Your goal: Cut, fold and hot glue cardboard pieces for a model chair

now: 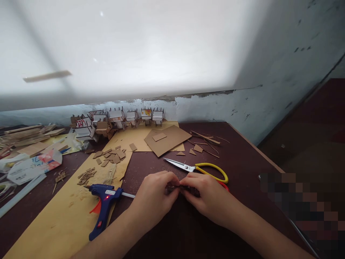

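My left hand (155, 192) and my right hand (207, 192) meet at the front middle of the table, thumbs and fingertips pinched together. Between them is a small, thin, dark brown piece (185, 187), mostly hidden by the fingers; its exact kind does not show. Just beyond my right hand lie scissors (192, 168) with yellow and red handles. To the left of my left hand, a blue glue gun (104, 203) rests on its side, its red light lit and a white glue stick (128, 195) protruding from its back.
Cut cardboard pieces (114, 156) lie on yellow paper (54, 223). A larger cardboard sheet (169, 142) and thin offcuts (206, 138) lie farther back. Several miniature cardboard chairs (132, 116) line the wall. Wood strips (24, 133) and wrappers crowd the left. The table's right edge (258, 149) is near.
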`<act>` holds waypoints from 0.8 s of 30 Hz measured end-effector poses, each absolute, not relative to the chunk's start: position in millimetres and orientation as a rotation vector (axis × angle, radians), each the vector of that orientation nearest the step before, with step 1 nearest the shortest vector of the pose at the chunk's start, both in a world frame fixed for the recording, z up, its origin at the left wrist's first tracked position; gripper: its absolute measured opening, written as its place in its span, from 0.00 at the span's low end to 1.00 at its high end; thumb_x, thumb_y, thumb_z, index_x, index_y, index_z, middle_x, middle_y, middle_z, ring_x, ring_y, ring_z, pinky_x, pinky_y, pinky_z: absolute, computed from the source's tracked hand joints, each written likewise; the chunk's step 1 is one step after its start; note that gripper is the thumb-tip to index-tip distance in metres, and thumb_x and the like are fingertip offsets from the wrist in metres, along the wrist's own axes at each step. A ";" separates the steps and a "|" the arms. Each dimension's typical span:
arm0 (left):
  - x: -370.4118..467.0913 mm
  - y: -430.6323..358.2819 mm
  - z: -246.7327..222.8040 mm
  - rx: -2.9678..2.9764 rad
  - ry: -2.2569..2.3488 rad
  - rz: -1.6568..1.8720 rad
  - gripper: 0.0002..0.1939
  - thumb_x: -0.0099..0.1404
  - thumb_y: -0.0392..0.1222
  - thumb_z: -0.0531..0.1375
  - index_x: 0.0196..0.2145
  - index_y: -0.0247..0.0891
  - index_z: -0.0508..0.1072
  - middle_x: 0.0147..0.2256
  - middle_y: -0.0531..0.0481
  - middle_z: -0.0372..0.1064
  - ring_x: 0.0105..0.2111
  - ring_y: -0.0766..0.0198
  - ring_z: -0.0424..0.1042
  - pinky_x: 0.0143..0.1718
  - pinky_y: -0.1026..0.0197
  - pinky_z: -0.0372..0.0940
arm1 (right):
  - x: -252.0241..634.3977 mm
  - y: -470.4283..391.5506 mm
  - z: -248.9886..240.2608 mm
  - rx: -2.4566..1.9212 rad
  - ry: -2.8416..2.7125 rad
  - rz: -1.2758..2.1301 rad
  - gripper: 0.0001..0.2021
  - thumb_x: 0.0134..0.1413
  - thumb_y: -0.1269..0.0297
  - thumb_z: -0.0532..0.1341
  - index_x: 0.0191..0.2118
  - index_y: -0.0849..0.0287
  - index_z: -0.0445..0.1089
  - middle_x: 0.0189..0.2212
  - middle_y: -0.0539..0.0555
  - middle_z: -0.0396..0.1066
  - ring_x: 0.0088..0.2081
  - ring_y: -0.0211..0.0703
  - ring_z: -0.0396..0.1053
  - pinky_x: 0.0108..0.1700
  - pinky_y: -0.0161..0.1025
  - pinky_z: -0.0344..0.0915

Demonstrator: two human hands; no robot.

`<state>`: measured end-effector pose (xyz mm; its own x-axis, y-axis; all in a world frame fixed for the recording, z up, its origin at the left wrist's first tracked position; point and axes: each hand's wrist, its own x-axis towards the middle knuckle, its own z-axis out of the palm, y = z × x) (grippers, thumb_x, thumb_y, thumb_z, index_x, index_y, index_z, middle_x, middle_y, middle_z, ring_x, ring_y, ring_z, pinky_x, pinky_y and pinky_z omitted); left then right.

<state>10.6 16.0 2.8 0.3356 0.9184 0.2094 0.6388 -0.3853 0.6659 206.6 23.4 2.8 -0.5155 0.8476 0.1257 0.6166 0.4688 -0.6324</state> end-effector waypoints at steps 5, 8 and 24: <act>9.2 16.1 0.7 2.129 1.353 0.783 0.06 0.62 0.32 0.63 0.34 0.42 0.77 0.33 0.53 0.77 0.33 0.61 0.75 0.35 0.61 0.66 | 206.6 24.8 1.1 -1.220 -2.301 0.740 0.10 0.60 0.74 0.62 0.41 0.55 0.79 0.35 0.50 0.75 0.35 0.42 0.71 0.37 0.37 0.63; 9.3 16.3 1.3 2.140 1.351 0.773 0.06 0.62 0.32 0.63 0.34 0.42 0.77 0.34 0.53 0.77 0.34 0.61 0.75 0.35 0.61 0.66 | 207.1 24.4 0.0 -1.223 -2.305 0.730 0.10 0.61 0.74 0.62 0.41 0.54 0.79 0.34 0.50 0.75 0.35 0.42 0.71 0.36 0.37 0.63; 10.3 14.2 6.3 2.082 1.290 0.884 0.07 0.62 0.30 0.61 0.36 0.41 0.75 0.34 0.53 0.76 0.35 0.61 0.75 0.38 0.60 0.68 | 207.7 22.9 6.3 -1.271 -2.327 0.606 0.08 0.54 0.75 0.61 0.31 0.58 0.76 0.29 0.51 0.72 0.32 0.42 0.67 0.33 0.38 0.59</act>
<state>10.3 14.2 6.3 0.3297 0.9102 0.2508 0.5623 -0.4027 0.7223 207.7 22.9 6.3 -0.4948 0.8558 0.1508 0.6735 0.4873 -0.5558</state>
